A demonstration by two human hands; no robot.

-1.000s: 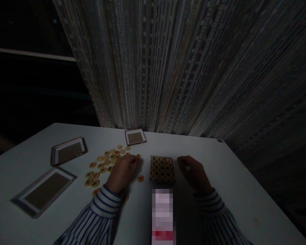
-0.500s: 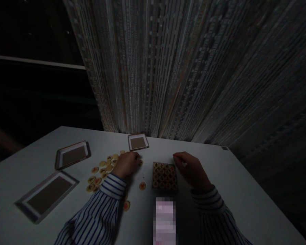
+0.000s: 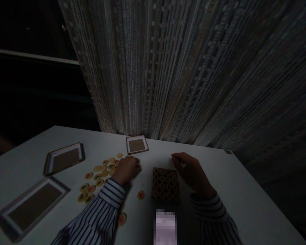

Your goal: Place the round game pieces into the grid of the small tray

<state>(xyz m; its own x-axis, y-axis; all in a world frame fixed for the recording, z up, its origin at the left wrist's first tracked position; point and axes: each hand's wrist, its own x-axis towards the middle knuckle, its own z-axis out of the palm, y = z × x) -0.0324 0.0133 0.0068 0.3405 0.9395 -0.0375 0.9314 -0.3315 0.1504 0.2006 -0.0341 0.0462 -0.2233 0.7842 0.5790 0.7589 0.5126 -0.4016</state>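
Note:
My left hand (image 3: 127,169) is over the right edge of a loose spread of round Chinese chess pieces (image 3: 97,177). Its fingers are curled, and one piece (image 3: 140,167) shows at the fingertips, partly hidden. A square box (image 3: 178,185) lies between my hands, filled with rows of the same round pieces. To the right of it is my right hand (image 3: 192,172), thumb and fingers drawn together, with nothing visible at the tips. One red-marked piece (image 3: 140,195) lies alone left of the box, and another (image 3: 122,219) sits beside my left sleeve.
Three shallow framed trays or lids stand on the white table (image 3: 244,200): one at the back (image 3: 137,145), one at left (image 3: 66,160), and a larger one (image 3: 35,207) at front left. A string curtain (image 3: 153,68) hangs behind. A pixelated patch covers the front middle.
The camera view has shifted slightly, so the table items appear lower. My left hand stays by the piece at its fingertips, and my right hand holds nearly the same pose.

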